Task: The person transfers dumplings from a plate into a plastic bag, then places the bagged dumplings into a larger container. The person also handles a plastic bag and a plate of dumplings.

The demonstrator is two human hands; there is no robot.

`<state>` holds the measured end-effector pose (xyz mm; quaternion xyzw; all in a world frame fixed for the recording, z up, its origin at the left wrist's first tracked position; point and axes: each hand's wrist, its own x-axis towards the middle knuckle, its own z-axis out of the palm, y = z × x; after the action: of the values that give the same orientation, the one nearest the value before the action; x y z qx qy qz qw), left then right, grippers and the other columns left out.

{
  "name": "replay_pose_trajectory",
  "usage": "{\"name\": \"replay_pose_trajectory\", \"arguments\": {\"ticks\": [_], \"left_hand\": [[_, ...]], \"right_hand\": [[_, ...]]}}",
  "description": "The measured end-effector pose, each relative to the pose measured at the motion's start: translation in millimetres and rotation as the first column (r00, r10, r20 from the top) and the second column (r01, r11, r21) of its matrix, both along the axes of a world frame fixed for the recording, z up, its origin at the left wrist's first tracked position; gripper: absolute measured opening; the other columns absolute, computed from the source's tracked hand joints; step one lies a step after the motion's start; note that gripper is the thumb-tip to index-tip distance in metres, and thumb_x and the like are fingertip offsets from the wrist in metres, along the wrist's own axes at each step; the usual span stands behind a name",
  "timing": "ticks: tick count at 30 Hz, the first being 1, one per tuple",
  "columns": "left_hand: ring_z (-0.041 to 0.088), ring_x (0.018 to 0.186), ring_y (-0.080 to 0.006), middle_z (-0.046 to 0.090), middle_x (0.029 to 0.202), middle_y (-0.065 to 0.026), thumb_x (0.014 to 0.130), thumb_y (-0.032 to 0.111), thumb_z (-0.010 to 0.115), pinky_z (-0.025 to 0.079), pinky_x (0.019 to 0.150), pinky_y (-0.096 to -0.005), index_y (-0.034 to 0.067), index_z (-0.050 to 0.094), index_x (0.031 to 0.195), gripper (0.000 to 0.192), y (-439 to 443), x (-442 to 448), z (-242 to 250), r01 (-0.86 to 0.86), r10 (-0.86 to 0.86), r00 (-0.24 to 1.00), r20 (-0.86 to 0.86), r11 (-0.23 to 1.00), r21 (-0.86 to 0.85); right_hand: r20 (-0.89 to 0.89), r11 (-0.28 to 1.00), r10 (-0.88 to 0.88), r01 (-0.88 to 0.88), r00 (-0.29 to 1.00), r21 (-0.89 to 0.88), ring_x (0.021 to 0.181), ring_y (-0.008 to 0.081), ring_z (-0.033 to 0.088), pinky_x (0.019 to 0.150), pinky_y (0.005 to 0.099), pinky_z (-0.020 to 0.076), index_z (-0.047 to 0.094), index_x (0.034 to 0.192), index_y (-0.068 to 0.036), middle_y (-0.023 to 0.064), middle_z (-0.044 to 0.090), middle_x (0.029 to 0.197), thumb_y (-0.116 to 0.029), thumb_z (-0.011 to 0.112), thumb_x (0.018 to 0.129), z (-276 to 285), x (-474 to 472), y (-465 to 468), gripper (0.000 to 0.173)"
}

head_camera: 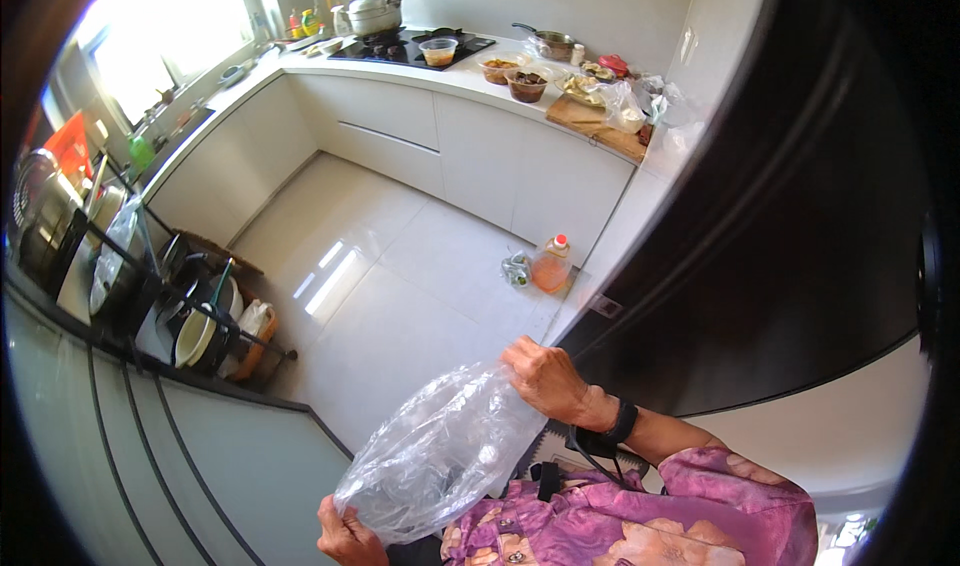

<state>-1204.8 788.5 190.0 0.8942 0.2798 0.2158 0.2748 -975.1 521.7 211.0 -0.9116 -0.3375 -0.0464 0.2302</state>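
Observation:
A clear plastic bag point(450, 446) is stretched between my two hands in front of my body. My left hand point(346, 536), low in the view, grips one end of it. At the upper right end, my right hand point(546, 378) is closed on the bag's gathered edge, with a black band on the wrist. The plastic looks thin and crinkled, and the tiled floor shows beyond it. Whether anything lies inside the bag, I cannot tell.
A bottle of orange liquid point(551, 267) stands on the floor beside a small plastic bag point(516, 269). Food bowls and a wooden cutting board point(600, 127) line the counter. On the left is a black rack point(195, 307) with pots; a dark, glossy panel point(750, 266) rises at right.

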Motion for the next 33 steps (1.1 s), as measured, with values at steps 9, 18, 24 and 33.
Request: {"name": "replay_pose_trajectory", "arguments": {"ticks": [9,18,24,33], "left_hand": [[0.065,0.084,-0.0438,0.068,0.097,-0.0262,0.092,0.008,0.058,0.052,0.072,-0.0461,-0.005,0.064,0.112,0.025,123,108,0,0.135,-0.135,0.991,0.022,0.99,-0.036],[0.063,0.069,-0.036,0.064,0.084,-0.0203,0.091,0.003,0.054,0.049,0.061,-0.0405,-0.004,0.062,0.107,0.019,146,243,-22,0.364,-0.366,0.923,0.118,0.931,0.038],[0.062,0.065,-0.0304,0.061,0.078,-0.0161,0.092,0.003,0.053,0.047,0.059,-0.037,-0.004,0.06,0.105,0.016,145,322,-7,0.455,-0.452,0.886,0.102,0.89,-0.015],[0.065,0.07,-0.0364,0.067,0.085,-0.0217,0.091,0.007,0.059,0.05,0.063,-0.0422,-0.001,0.065,0.107,0.019,140,431,23,0.55,-0.545,0.834,0.086,0.833,-0.054]], "right_hand": [[-0.171,0.955,-0.087,0.131,0.981,0.267,0.08,0.0298,0.064,0.072,0.0384,0.0512,0.063,0.094,0.001,0.0174,0.064,0.086,-0.024,0.073,0.081,0,69,103,0.03],[-0.708,0.897,-0.112,0.377,0.697,0.23,0.084,0.0125,0.06,0.078,0.0295,0.0489,0.066,0.1,-0.001,0.0077,0.067,0.088,-0.026,0.081,0.078,-4,140,95,0.036],[-0.455,0.819,-0.319,0.483,0.831,0.309,0.074,0.0287,0.061,0.069,0.0372,0.049,0.06,0.086,0.0,0.0139,0.064,0.08,-0.013,0.072,0.076,-18,210,87,0.02],[-0.014,0.715,-0.67,0.651,0.742,0.254,0.077,0.0368,0.06,0.065,0.0466,0.0475,0.057,0.087,-0.003,0.0141,0.058,0.085,-0.002,0.063,0.078,-17,298,77,0.012]]}}
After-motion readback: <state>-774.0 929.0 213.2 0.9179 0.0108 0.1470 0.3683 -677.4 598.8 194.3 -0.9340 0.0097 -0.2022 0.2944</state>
